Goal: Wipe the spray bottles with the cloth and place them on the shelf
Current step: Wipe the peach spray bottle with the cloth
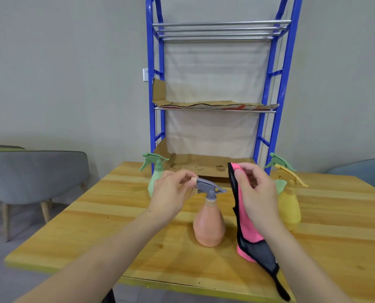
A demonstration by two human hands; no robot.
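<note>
Peach spray bottle (208,226) stands upright on the wooden surface (116,215), with 2 hands up at its top.
The left hand (171,193) pinches the back end of the bottle's grey trigger head (208,186) between curled fingertips and thumb. Just right of the bottle, the right hand (256,189) grips the upper end of a pink and black cloth (247,226), fingers folded round it, and the cloth hangs down to the surface. A green bottle (154,178) stands behind and left of the peach bottle. A yellow bottle (290,206) stands to its right, with a second green bottle (278,162) just behind that. Behind the peach bottle rises the blue shelf (280,84), its 2 lower tiers lined with cardboard (204,167).
</note>
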